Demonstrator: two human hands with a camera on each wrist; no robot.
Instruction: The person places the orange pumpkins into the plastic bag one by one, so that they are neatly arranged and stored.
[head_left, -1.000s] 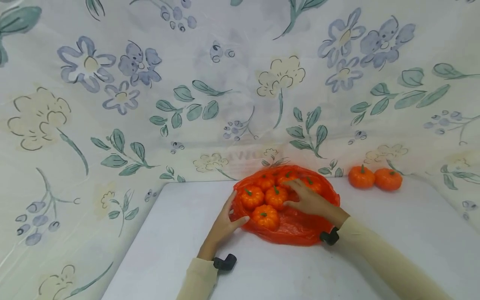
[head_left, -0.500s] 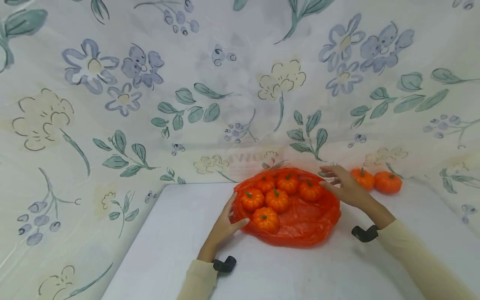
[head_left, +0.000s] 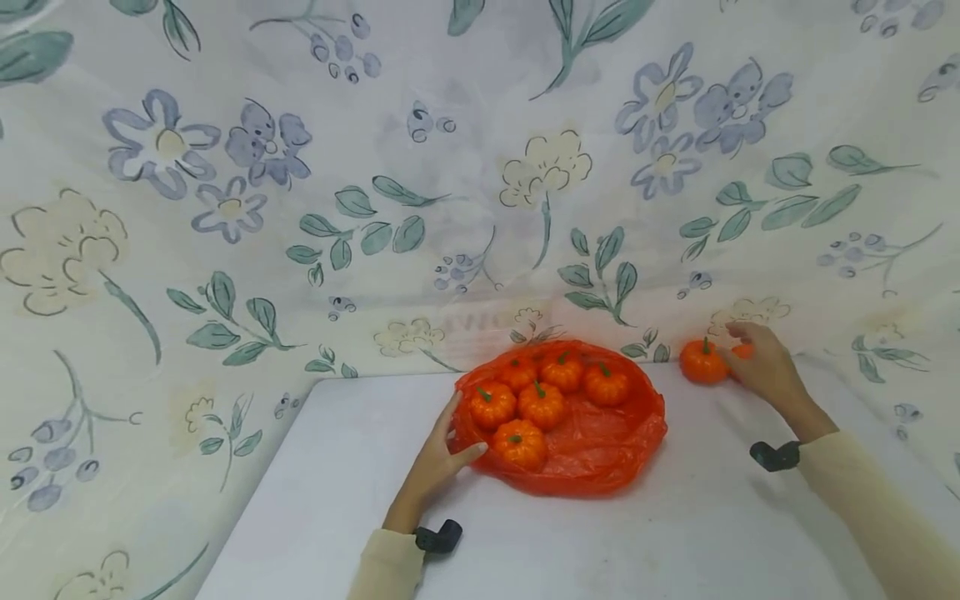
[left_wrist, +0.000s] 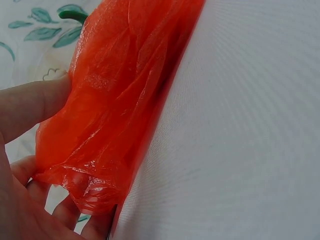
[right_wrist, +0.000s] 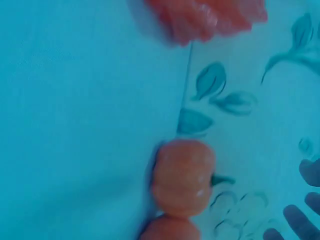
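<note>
Hands at the orange bag and the loose pumpkins

Head view: left hand [head_left: 437, 461] pinches the orange bag [head_left: 592, 450] at centre; right hand [head_left: 767, 371] covers a pumpkin [head_left: 742, 352] at right, grip unclear. Left wrist: fingers [left_wrist: 30, 105] clasp bag. Right wrist: neighbouring pumpkin [right_wrist: 182, 175], stem pointing right.

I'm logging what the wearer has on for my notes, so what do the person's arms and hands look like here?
Both arms wear long, pale cream sleeves reaching the wrists. A small black device is strapped at each wrist: one on the left, one on the right. The left hand and right hand are bare, without gloves.
</note>
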